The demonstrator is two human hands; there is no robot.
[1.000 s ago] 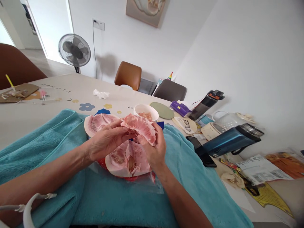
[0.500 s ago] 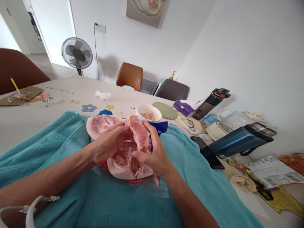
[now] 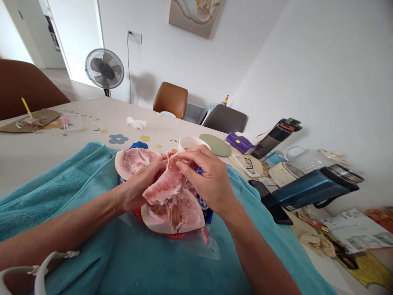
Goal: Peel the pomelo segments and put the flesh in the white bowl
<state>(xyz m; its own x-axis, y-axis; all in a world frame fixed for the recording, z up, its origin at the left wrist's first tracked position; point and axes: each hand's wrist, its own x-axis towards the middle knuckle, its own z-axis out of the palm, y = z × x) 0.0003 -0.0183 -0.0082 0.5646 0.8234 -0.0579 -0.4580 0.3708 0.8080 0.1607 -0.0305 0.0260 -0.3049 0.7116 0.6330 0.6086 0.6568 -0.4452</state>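
Observation:
A pink pomelo segment (image 3: pixel 164 184) is held up between my two hands. My left hand (image 3: pixel 143 180) supports it from the left, fingers curled behind it. With thumb and fingertips, my right hand (image 3: pixel 205 174) pinches the segment's upper edge, where pale membrane shows. Below lies a thick-rinded pomelo piece (image 3: pixel 188 211) with its pink inside facing up. Another pomelo piece (image 3: pixel 132 159) rests behind my left hand. Both sit on a blue and red plastic bag (image 3: pixel 205 205) spread over a teal blanket (image 3: pixel 153 266). Just behind my right hand, a white bowl (image 3: pixel 188 141) is partly hidden.
To the right are a green oval mat (image 3: pixel 215 145), a purple tissue pack (image 3: pixel 241 142), a dark bottle (image 3: pixel 274 137), a blue tumbler (image 3: pixel 310 190) and a black phone (image 3: pixel 270 203). A crumpled tissue (image 3: pixel 136 123) lies on the table. Scissors (image 3: pixel 345 256) lie at the lower right.
The pomelo segment has been turned and lowered to the left. My right hand has moved from gripping its right side to pinching its top edge, now covering part of the bowl.

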